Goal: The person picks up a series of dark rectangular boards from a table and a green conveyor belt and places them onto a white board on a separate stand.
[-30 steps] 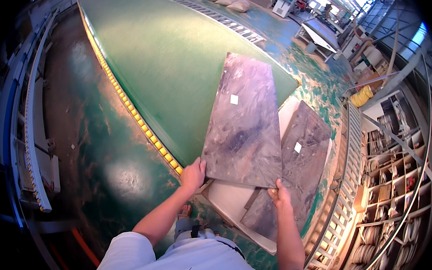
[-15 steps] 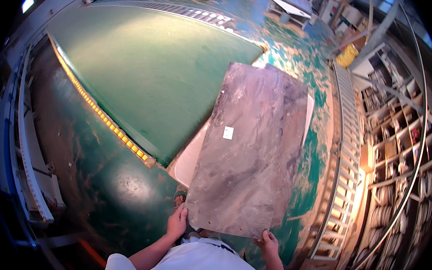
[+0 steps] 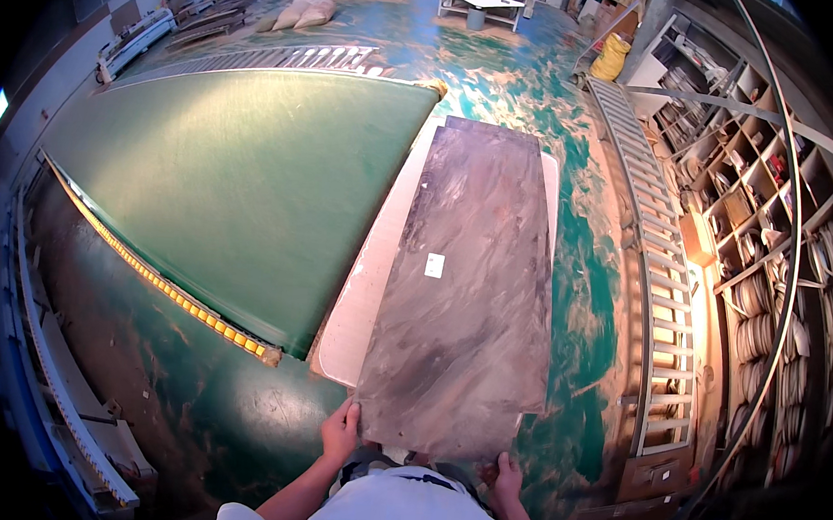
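Observation:
A large dark grey-brown marbled panel (image 3: pixel 450 338), with a small white label (image 3: pixel 433 265) on its face, lies before me. My left hand (image 3: pixel 339 432) grips its near left corner, thumb on top. At the near right corner my right hand (image 3: pixel 505 475) is closed on the edge; its fingertips are partly hidden. A similar dark panel (image 3: pixel 537 387) shows along the right side beneath it. Under both, a pale board with rounded corners (image 3: pixel 347 337) sticks out to the left and right.
To the left is a wide green belt table (image 3: pixel 220 191) with a yellow-studded edge (image 3: pixel 194 308). A roller conveyor (image 3: pixel 667 304) runs along the right, beside shelves with coiled rolls (image 3: pixel 755 338). Sawdust-like dust streaks the green floor (image 3: pixel 582 356). A yellow sack (image 3: pixel 612 57) stands farther back.
The top panel has swung round and now lies more squarely over the dark panel below. Both hands keep their hold. The view has shifted, showing more of the far room.

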Motion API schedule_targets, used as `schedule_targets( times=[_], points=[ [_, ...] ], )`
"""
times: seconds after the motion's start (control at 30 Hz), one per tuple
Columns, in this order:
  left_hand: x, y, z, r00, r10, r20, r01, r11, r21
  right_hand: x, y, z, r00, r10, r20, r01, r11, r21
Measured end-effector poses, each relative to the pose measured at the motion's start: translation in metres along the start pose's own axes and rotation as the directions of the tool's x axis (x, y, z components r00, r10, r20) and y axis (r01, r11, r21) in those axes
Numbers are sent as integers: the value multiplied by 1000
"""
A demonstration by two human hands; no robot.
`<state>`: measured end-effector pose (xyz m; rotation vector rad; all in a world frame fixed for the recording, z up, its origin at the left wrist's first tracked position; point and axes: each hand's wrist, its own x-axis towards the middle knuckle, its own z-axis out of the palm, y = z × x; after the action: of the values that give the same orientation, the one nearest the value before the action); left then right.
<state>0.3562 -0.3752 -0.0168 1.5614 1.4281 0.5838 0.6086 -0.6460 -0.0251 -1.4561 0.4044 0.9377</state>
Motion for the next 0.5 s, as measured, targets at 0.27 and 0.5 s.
schedule_targets(
  times=[0.27,0.5],
  points=[
    [48,44,36,992,122,-27,-120,991,64,15,-40,59,872,-465,-153,433,878,-203],
    [53,70,73,991,134,-8,-130,973,190,71,-64,40,873,-441,-208,416,896,-153]
  ],
)
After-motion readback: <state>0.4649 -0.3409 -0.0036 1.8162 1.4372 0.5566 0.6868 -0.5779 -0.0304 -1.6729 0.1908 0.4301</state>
